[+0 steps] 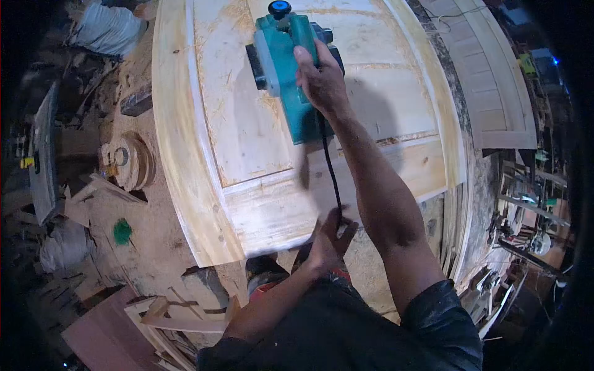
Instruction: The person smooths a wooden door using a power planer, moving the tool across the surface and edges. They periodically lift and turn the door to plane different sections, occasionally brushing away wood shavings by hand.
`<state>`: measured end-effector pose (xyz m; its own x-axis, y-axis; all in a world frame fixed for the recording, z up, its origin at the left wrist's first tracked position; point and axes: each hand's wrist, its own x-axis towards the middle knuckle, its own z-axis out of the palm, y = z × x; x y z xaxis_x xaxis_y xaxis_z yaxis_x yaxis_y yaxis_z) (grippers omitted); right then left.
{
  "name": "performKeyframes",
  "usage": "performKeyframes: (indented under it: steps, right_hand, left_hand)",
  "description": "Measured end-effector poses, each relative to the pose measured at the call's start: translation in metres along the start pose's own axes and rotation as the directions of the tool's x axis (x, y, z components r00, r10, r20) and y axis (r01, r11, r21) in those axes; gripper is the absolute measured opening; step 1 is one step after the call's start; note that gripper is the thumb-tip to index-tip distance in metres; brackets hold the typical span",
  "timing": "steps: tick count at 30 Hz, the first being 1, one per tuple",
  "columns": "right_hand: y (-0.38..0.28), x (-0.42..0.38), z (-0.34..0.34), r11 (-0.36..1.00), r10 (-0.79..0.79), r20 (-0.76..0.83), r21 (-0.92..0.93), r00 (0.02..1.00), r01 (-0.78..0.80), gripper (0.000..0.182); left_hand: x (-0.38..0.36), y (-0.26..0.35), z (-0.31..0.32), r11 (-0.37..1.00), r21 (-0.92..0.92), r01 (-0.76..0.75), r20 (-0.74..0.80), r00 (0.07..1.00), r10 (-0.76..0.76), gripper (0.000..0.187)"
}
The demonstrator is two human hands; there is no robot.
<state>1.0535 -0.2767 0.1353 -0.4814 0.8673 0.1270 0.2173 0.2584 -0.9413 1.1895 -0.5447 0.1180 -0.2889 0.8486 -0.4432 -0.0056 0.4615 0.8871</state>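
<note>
Gripping green electric planer [281,80] in right hand [325,86], you have it over panelled wooden door [176,123]; left hand [328,244] grasps black power cord [330,173]. Slack cord could snag, jerking planer; one-handed tilt could gouge door.

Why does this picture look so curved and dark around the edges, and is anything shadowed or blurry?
Head view: black, rounded corners and bowed lines suggest a wide-angle lens; the panelled wooden door is brightly lit, the far sides dim; soft shadows fall on it beside the green electric planer and right hand; the left hand looks slightly soft, perhaps from motion.
</note>
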Motion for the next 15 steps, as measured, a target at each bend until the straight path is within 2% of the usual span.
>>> performKeyframes:
  steps: [1,3,4,5,6,7,8,9,10,12,13,14,15]
  right_hand:
    - [0.003,-0.002,-0.002,1.000,-0.025,-0.005,-0.004,1.000,0.025,0.044]
    - [-0.013,-0.045,-0.020,0.994,0.089,0.038,-0.058,0.995,-0.087,0.051]
    - [-0.021,-0.077,-0.030,0.990,0.143,0.051,0.005,0.988,-0.143,0.052]
    - [-0.030,-0.112,-0.042,0.978,0.196,0.065,0.065,0.978,-0.200,0.053]
    - [-0.029,-0.149,-0.055,0.985,0.175,0.045,-0.012,0.984,-0.175,0.053]
    - [-0.037,-0.186,-0.069,0.956,0.294,0.054,-0.033,0.954,-0.292,0.053]
    - [-0.033,-0.221,-0.081,0.978,0.206,0.087,-0.034,0.975,-0.204,0.056]
    - [-0.028,-0.256,-0.090,0.988,0.155,0.077,-0.017,0.985,-0.154,0.057]
    - [-0.025,-0.276,-0.094,0.995,0.097,0.071,0.003,0.993,-0.097,0.058]
    - [-0.029,-0.285,-0.094,0.967,0.248,0.082,0.045,0.965,-0.252,0.059]
    - [-0.030,-0.282,-0.093,0.944,0.318,0.087,0.066,0.944,-0.324,0.059]
    - [-0.042,-0.263,-0.083,0.959,0.259,0.059,0.105,0.964,-0.264,0.056]
    - [-0.039,-0.249,-0.075,0.969,0.235,0.046,0.071,0.971,-0.237,0.055]
  left_hand:
    - [-0.014,-0.014,-0.004,0.998,-0.053,0.035,0.166,0.986,-0.026,0.046]
    - [-0.052,-0.030,-0.034,0.986,-0.056,0.158,0.374,0.919,-0.127,0.044]
    - [-0.081,-0.036,-0.060,0.971,-0.008,0.241,0.426,0.879,-0.215,0.044]
    - [-0.110,-0.052,-0.087,0.947,0.177,0.268,0.366,0.875,-0.317,0.043]
    - [-0.145,-0.091,-0.113,0.977,0.203,0.060,0.203,0.974,-0.102,0.039]
    - [-0.178,-0.115,-0.147,0.920,0.194,0.342,0.118,0.922,-0.368,0.035]
    - [-0.198,-0.124,-0.182,0.771,0.231,0.593,0.032,0.787,-0.616,0.029]
    - [-0.220,-0.133,-0.212,0.814,0.457,0.358,-0.202,0.933,-0.297,0.021]
    - [-0.216,-0.110,-0.247,0.710,0.684,0.165,-0.219,0.975,-0.016,0.025]
    - [-0.192,-0.105,-0.285,0.609,0.638,0.471,-0.595,0.803,0.002,0.028]
    - [-0.165,-0.102,-0.308,0.678,0.581,0.450,-0.636,0.771,0.033,0.028]
    - [-0.130,-0.094,-0.326,0.741,0.521,0.424,-0.677,0.734,0.056,0.027]
    - [-0.093,-0.076,-0.329,0.789,0.537,0.299,-0.705,0.672,0.225,0.024]
